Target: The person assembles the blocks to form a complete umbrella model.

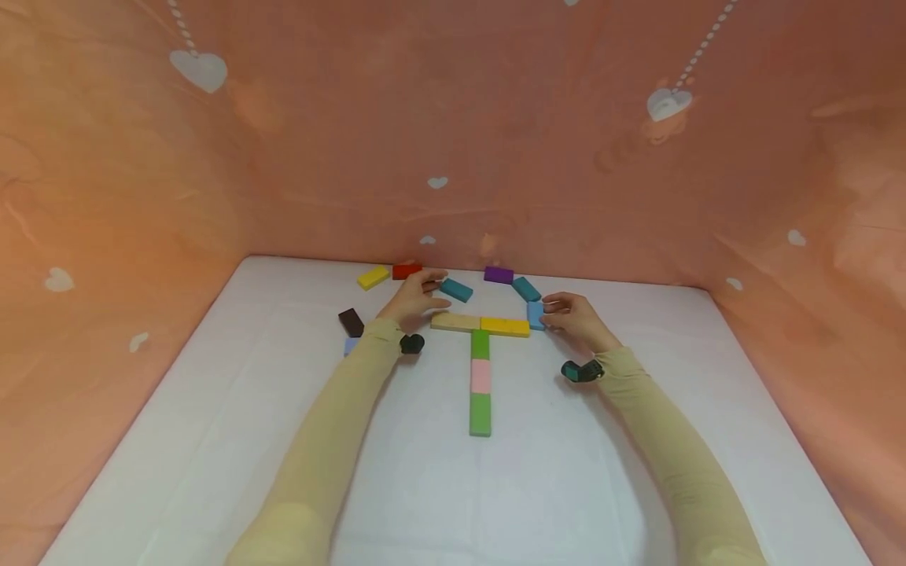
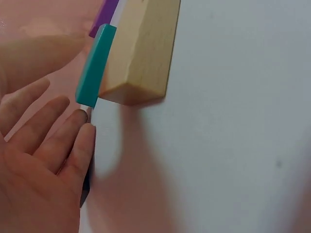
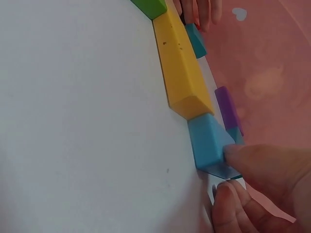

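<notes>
My right hand pinches a light blue block at the right end of a yellow block; one digit presses on the blue block while other fingers curl beside its end. My left hand holds nothing, its fingers spread between a teal block and a plain wooden block. The wooden and yellow blocks form a row. From its middle a column of a green block, a pink block and another green block runs toward me.
A yellow block and a red block lie at the back left. A purple block and a second teal block lie behind the row. Near the left sleeve are a dark brown block and a partly hidden periwinkle block.
</notes>
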`<state>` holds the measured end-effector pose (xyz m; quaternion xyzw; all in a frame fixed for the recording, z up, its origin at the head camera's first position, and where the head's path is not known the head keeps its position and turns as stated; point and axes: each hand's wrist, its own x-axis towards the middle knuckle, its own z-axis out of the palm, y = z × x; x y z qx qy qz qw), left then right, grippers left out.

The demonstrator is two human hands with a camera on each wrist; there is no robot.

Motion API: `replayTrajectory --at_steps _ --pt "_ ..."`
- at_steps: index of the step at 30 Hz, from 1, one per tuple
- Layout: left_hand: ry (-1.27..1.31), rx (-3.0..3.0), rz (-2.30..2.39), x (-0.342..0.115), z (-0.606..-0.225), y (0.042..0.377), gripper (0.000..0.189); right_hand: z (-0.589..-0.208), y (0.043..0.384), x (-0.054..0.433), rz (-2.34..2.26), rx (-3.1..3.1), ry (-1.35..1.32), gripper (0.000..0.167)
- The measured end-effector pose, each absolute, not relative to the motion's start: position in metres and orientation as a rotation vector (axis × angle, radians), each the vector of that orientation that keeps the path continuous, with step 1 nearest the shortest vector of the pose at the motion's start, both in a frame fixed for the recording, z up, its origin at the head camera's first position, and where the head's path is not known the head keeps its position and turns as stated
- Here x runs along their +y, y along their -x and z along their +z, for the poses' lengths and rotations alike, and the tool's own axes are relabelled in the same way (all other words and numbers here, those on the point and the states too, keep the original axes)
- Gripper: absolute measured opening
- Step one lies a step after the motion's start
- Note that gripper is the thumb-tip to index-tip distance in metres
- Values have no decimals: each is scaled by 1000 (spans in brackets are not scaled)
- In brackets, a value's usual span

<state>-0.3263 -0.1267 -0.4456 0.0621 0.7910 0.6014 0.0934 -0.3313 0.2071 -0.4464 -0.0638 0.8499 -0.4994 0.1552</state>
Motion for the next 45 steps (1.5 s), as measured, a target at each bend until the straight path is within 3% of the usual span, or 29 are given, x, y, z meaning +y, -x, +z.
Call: replayTrajectory --at_steps 20,31,45 --pt "52 2149 1672 -115 -433 332 53 -443 328 204 -1377 2463 176 45" --pt "-126 2453 1528 -117 -436 329 42 -444 329 201 -1392 2445 156 45" --pt "-153 2573 1342 -117 -441 334 29 -443 329 203 -1397 2442 186 45"
